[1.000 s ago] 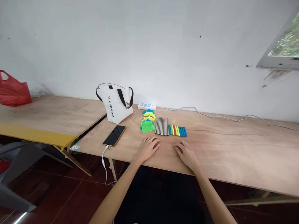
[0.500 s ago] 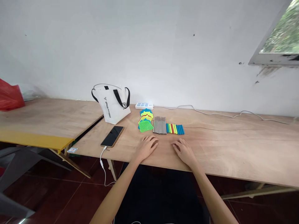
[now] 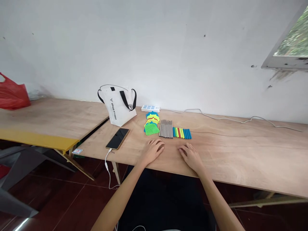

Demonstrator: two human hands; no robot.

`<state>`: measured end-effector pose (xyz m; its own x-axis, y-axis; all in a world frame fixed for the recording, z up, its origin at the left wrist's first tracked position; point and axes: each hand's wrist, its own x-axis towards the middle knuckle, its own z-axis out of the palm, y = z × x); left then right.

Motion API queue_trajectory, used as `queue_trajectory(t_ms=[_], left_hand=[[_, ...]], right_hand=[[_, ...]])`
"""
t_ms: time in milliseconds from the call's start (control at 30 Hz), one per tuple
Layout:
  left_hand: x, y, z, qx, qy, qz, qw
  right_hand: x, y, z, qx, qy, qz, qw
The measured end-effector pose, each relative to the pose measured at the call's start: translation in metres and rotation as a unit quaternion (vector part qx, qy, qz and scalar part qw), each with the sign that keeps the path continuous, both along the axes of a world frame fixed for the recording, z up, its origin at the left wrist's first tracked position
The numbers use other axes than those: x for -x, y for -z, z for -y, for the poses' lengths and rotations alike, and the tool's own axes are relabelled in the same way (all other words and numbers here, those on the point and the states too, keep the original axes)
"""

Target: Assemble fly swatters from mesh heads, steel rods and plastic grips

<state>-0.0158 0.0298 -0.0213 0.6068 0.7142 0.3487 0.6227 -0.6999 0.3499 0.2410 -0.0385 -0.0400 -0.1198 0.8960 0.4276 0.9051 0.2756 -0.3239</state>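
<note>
Head view: grey rods (image 3: 166,129) lay side by side on the table (image 3: 245,157), left part, roughly midway between front and back edges. Coloured tubes (image 3: 182,132) formed a shorter row just right of them. Overlapping mesh pieces (image 3: 152,129), green one foremost, lay just left, reaching back toward a power strip (image 3: 150,108) near the back edge. White bag (image 3: 117,109) stood by the left edge; phone (image 3: 117,138) lay near the front edge, its white cable (image 3: 107,165) dropping over it. Widest room for moving: the long stretch right of the tubes. A narrower band ran between the rods and the front edge.

Compared with 0.5 s earlier: whole scene sat slightly further right in view and more of the red bag (image 3: 13,94) showed; layout on the table and hand poses matched.

Left hand (image 3: 151,152): palm down on the table, fingers loosely spread, tips just short of the rods and mesh. Right hand (image 3: 191,157): resting in front of the tubes, fingers relaxed, slightly bent, touching only wood.
</note>
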Motion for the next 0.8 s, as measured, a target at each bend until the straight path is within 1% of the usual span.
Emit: queue_trajectory(t_ms=[267, 500, 667, 800], left_hand=[[0.000, -0.003, 0.002, 0.000, -0.001, -0.005, 1.000], [0.001, -0.003, 0.002, -0.003, 0.004, 0.003, 1.000], [0.000, -0.002, 0.001, -0.002, 0.000, -0.002, 1.000], [0.001, -0.002, 0.001, -0.008, 0.007, -0.001, 1.000]], right_hand=[[-0.001, 0.002, -0.001, 0.003, 0.001, -0.002, 1.000], [-0.001, 0.001, -0.001, -0.001, 0.002, 0.004, 1.000], [0.010, 0.000, 0.002, -0.004, 0.015, 0.023, 1.000], [0.021, 0.001, 0.003, -0.024, 0.007, 0.070, 0.997]])
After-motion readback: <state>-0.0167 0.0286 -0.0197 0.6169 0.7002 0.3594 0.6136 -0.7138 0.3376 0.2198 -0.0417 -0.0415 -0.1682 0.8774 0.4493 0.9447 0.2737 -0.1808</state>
